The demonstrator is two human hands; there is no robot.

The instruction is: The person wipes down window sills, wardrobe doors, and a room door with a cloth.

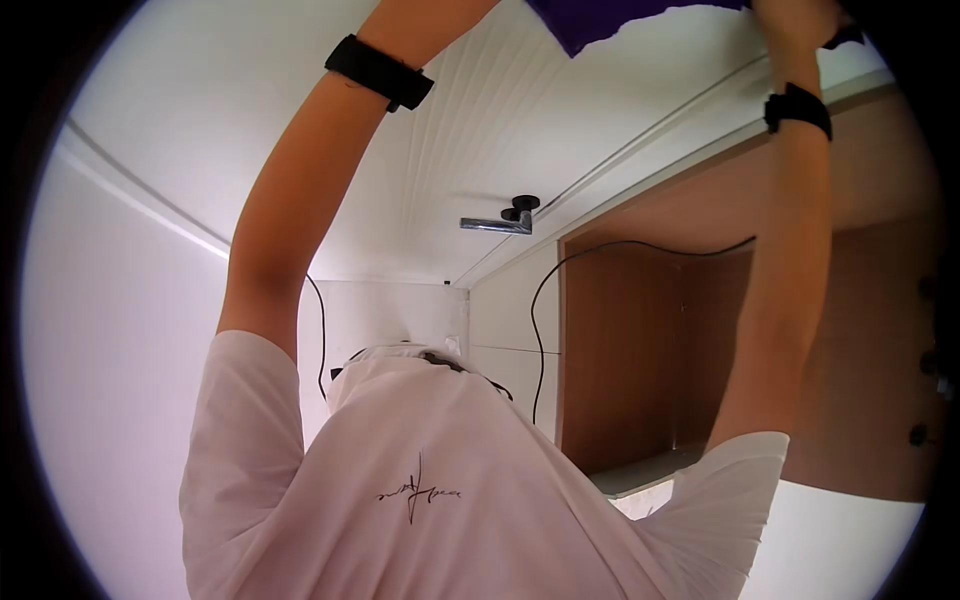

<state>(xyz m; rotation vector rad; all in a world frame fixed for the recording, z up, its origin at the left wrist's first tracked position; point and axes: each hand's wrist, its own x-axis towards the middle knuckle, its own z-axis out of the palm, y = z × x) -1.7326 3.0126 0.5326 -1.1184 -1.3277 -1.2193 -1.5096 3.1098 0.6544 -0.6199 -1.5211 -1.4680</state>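
Note:
A purple cloth (640, 15) enters at the top edge, in front of a white door (420, 190). My right hand (797, 22) is raised at the top right, partly cut off by the frame. It appears closed on the cloth, with purple fabric on both sides of it, though its fingertips are hidden. On the left, my other arm also reaches up, and its hand lies beyond the top edge. Black bands circle both forearms.
The door has a metal lever handle (505, 222). To the right is an open brown wooden cabinet compartment (625, 350). A thin black cable (537, 330) curves up from my waist across the compartment. A pale wall (120, 370) stands on the left.

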